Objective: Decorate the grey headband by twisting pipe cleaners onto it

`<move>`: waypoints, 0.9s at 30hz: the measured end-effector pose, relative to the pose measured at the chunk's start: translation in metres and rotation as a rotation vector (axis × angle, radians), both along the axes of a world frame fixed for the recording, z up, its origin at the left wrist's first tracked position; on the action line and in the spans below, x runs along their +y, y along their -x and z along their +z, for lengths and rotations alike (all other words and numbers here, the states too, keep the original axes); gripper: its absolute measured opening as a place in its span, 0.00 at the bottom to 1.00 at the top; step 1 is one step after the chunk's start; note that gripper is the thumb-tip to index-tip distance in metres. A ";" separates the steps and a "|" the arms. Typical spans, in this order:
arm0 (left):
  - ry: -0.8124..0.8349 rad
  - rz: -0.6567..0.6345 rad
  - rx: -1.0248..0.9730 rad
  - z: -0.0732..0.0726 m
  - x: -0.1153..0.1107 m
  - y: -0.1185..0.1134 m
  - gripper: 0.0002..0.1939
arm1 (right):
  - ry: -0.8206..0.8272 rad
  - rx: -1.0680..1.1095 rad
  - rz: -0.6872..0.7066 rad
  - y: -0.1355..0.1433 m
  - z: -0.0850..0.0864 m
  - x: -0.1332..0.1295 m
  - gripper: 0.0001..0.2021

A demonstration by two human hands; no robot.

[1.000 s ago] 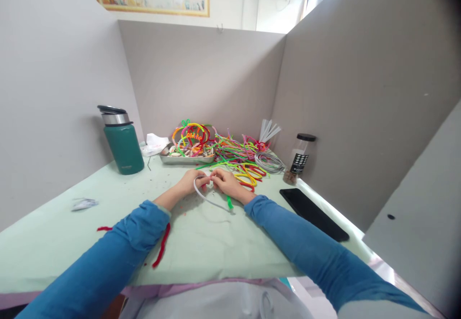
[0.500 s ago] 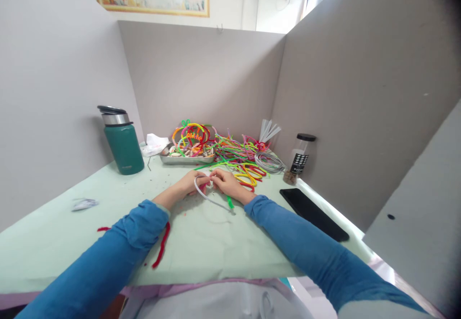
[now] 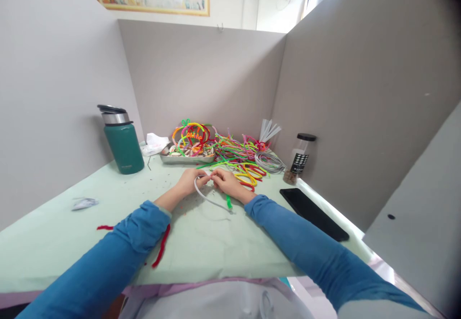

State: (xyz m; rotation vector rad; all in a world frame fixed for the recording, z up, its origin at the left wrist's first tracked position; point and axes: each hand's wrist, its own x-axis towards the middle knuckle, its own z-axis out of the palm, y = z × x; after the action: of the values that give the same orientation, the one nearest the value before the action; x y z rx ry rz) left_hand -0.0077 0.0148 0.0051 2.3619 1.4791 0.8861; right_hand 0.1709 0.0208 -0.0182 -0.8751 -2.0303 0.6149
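My left hand (image 3: 191, 182) and my right hand (image 3: 225, 183) meet over the middle of the table, fingertips nearly touching. A thin, pale grey band (image 3: 207, 198) runs in a curve from my left fingers down toward the lower right. My left fingers pinch this band; my right fingers close at the same spot, and what they grip is too small to make out. Below my right hand shows a short piece of bright green pipe cleaner (image 3: 229, 202). Red pipe cleaner pieces (image 3: 162, 247) lie by my left forearm, partly hidden under it.
At the back are a metal tray (image 3: 187, 159) with pipe-cleaner hoops and scraps, a heap of coloured pipe cleaners (image 3: 234, 148) and a grey wire coil (image 3: 269, 162). A green bottle (image 3: 124, 148) stands left; a jar (image 3: 298, 160) and black phone (image 3: 313, 214) are right. Partitions surround the table.
My left hand has shifted slightly, and the pink bit seen under its fingers no longer shows. The grey band and my right hand have hardly moved.
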 end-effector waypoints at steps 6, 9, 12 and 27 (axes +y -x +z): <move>0.018 -0.046 0.021 0.003 -0.005 -0.002 0.20 | -0.033 -0.019 0.010 -0.001 0.000 0.000 0.06; 0.100 -0.074 -0.030 0.005 -0.009 -0.004 0.19 | -0.043 -0.027 0.014 -0.001 0.000 -0.001 0.06; 0.181 -0.087 -0.084 0.007 -0.013 -0.006 0.19 | -0.043 -0.041 0.006 -0.001 0.000 -0.001 0.06; 0.093 -0.024 0.042 0.008 -0.006 -0.002 0.21 | -0.043 -0.068 -0.001 -0.001 -0.003 0.001 0.06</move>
State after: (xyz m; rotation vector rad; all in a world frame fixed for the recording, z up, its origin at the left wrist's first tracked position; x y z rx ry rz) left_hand -0.0054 0.0087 0.0131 2.3386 1.4715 0.7498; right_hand 0.1715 0.0223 -0.0208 -0.8828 -2.0964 0.5458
